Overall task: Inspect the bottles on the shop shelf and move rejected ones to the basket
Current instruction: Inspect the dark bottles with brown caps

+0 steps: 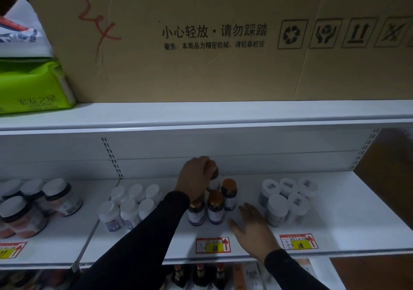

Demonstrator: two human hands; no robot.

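On the white shelf (335, 222), a cluster of dark bottles with orange caps (215, 209) stands in the middle. My left hand (195, 179) grips one orange-capped bottle (212, 170) by its top, lifted above the cluster near the shelf's back. My right hand (252, 229) hovers flat with fingers spread just right of the cluster, holding nothing. No basket is in view.
White-capped bottles (131, 204) stand left of the cluster, grey-lidded jars (288, 198) to the right, dark jars (33, 204) far left. Price tags (213, 245) line the shelf edge. A large cardboard box (223, 39) and a green pack (33, 86) sit on the upper shelf. More bottles (199, 276) show below.
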